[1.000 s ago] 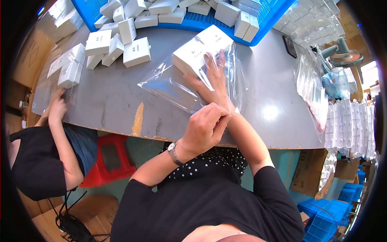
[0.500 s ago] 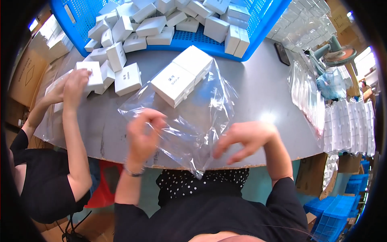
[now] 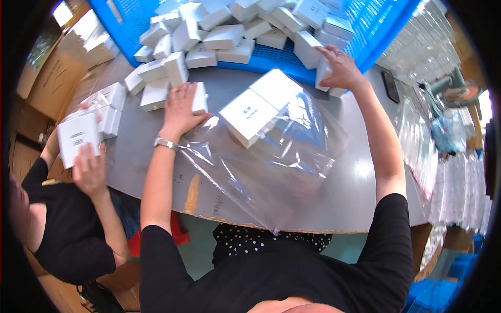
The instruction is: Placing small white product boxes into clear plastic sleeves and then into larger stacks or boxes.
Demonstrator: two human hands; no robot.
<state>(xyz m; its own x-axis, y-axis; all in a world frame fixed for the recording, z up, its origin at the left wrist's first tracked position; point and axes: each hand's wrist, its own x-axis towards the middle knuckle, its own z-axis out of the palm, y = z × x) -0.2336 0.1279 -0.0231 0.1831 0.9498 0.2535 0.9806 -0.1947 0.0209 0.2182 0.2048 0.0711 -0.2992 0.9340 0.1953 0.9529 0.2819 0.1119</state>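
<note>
My left hand (image 3: 182, 108) grasps a small white box (image 3: 200, 99) on the grey table, its fingers over the top and thumb out to the side. Reaching to the right front rim of the blue crate (image 3: 370, 49), my right hand (image 3: 342, 69) has its fingers and thumb around another white box (image 3: 323, 72). Between my arms lies a clear plastic bag (image 3: 292, 177), its near corner hanging at the table edge. White boxes (image 3: 251, 110) stand side by side at the bag's far end; the film covers part of them.
Several loose white boxes (image 3: 155, 94) lie left of the crate. A co-worker's hands (image 3: 90, 169) hold a white box (image 3: 78, 138) beside a stack at far left. On the right are a phone (image 3: 390, 86), clear bags (image 3: 412, 141), a small fan (image 3: 462, 94) and wrapped packs (image 3: 459, 193).
Both my hands have left the bag's near end and reached forward, left and right, to white boxes. The bag lies flatter and wider. The co-worker has brought a box nearer their body.
</note>
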